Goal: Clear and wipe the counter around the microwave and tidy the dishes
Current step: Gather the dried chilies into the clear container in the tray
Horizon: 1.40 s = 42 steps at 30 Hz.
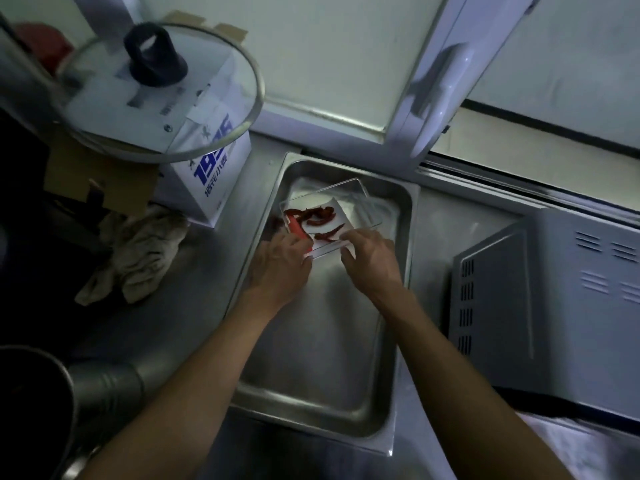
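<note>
A clear plastic container (pixel 349 199) with several dried red chillies (pixel 311 216) in it sits tilted inside a deep steel tray (pixel 325 375) on the counter. My left hand (pixel 277 268) grips the container's near left corner, fingers curled by a red strip at its edge. At the near right edge my right hand (pixel 372 259) holds the container, with its thumb on the rim. The grey microwave (pixel 554 306) stands just right of the tray.
A crumpled beige cloth (pixel 138 251) lies on the counter left of the tray. Behind it stands a white box with blue print (pixel 211 168), with a glass pot lid (pixel 156 91) resting on top. A dark pot (pixel 31 393) is at the lower left. A window frame (pixel 433 81) rises behind.
</note>
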{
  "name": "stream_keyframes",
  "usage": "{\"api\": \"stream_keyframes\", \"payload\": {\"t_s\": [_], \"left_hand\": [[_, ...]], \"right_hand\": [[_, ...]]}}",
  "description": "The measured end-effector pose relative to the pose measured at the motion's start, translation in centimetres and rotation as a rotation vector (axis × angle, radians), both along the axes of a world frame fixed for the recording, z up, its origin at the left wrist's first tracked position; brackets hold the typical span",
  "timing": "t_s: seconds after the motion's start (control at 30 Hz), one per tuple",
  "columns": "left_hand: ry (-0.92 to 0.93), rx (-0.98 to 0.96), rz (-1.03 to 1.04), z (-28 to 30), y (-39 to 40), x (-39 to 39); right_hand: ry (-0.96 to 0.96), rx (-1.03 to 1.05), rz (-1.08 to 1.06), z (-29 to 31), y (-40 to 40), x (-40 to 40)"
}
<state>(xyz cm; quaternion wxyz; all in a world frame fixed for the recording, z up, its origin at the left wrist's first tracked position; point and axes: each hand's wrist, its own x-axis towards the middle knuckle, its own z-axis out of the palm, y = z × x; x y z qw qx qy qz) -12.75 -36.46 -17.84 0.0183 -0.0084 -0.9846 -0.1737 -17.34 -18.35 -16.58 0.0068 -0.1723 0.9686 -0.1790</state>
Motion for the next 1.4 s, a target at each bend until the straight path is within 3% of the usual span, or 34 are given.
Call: {"api": "stream_keyframes", "payload": {"t_s": [0.3,0.5,0.77,1.4], "left_hand": [[-0.097,0.102,-0.085,2.6,3.4,7.2],[-0.142,-0.012,-0.209,2.2,5.8,11.9],[-0.118,-0.111,-0.311,3.7,10.2,17.8],[-0.035,-0.119,-0.678,6.8,33.5,36.3]], "right_hand": [[-0.051,-0.102,-0.115,3.2,3.9,11.5],[-0.105,-0.077,-0.161,3.1,6.8,17.9],[-0.042,-0.08,-0.205,3.4,12.4,25.1],[-0.037,-0.212,-0.666,5.4,34.3,51.3]]}}
